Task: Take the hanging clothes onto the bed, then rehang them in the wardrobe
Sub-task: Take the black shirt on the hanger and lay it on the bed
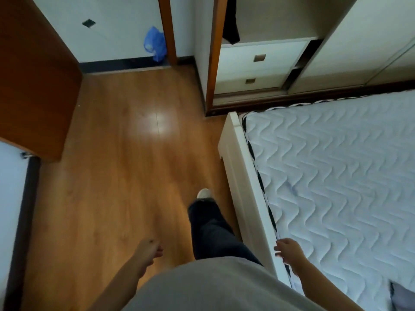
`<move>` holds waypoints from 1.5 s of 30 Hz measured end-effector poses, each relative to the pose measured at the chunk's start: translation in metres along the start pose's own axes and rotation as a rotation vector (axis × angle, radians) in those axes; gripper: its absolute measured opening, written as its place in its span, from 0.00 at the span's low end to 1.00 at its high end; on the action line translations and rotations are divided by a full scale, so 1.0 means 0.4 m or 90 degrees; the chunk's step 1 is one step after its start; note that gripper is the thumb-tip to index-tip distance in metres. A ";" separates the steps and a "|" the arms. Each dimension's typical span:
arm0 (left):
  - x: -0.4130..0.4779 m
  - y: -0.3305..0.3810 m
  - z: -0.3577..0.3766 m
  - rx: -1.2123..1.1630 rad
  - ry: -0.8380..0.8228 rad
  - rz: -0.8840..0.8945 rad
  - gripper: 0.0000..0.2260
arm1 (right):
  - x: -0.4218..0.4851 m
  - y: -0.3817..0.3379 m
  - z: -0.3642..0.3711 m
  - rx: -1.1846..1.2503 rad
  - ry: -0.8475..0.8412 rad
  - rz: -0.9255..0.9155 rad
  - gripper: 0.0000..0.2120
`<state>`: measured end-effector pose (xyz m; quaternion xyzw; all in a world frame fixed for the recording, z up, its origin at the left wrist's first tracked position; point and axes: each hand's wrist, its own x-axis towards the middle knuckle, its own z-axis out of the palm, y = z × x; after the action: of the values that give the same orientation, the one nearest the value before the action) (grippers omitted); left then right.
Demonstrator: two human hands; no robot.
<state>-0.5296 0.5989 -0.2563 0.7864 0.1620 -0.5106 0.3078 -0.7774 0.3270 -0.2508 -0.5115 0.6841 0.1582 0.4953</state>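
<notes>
Both hands empty: left hand [149, 250] loosely curled over the wooden floor [125, 158], right hand [288, 250] relaxed, fingers slack, at the edge of the bed [336, 176]; one dark garment [231, 21] hangs in the open wardrobe [258, 63], well ahead of both.

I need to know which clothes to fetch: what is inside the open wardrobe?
One dark garment hangs inside the wardrobe above two white drawers. The sliding door covers the rest, and the garment's top is out of frame.
</notes>
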 end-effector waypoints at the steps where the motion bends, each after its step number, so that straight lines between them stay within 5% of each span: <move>1: 0.020 0.056 -0.017 0.027 0.004 0.026 0.08 | 0.027 -0.053 -0.002 0.019 -0.013 0.022 0.07; 7: 0.103 0.454 -0.166 0.101 0.092 0.095 0.08 | 0.169 -0.511 -0.007 -0.047 -0.084 -0.029 0.14; 16: 0.174 0.990 -0.181 0.028 0.081 0.276 0.07 | 0.220 -1.120 0.012 0.025 -0.114 -0.239 0.08; 21: 0.256 1.308 -0.165 0.143 -0.005 0.338 0.08 | 0.279 -1.253 -0.102 0.168 -0.014 -0.223 0.06; 28: 0.231 1.818 -0.056 0.325 -0.183 0.615 0.05 | 0.321 -1.374 -0.261 0.350 0.183 -0.130 0.11; 36: 0.116 2.124 0.159 0.288 -0.344 0.712 0.05 | 0.290 -1.652 -0.422 0.401 0.286 -0.318 0.06; 45: -0.004 2.419 0.233 0.067 -0.241 0.900 0.06 | 0.345 -2.015 -0.715 0.402 0.315 -0.545 0.06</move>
<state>-0.0451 -0.1949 0.0263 0.6152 -0.4647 -0.3244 0.5480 -0.2326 -0.2989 -0.0013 -0.5919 0.5257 -0.3914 0.4692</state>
